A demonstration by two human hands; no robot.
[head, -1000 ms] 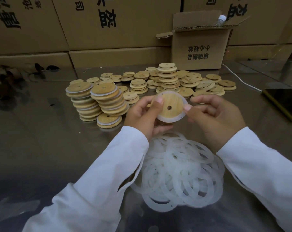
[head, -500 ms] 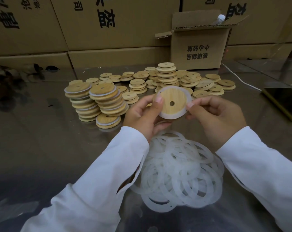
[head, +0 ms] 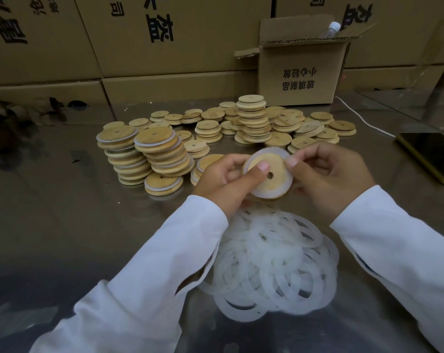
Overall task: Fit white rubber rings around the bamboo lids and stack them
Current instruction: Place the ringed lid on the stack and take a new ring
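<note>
Head view: left hand (head: 226, 179) and right hand (head: 327, 177) are both gripping one bamboo lid (head: 269, 173) with a white ring (head: 249, 161) on it, above the loose ring pile (head: 271, 263). Small carton (head: 302, 72) is showing inverted print: 玻璃制品 / 小心轻放.

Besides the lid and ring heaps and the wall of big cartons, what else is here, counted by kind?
Held lid: 1
Small open box: 1
Plastic bottle: 1
Phone: 1
White cable: 1
Total: 5
</note>
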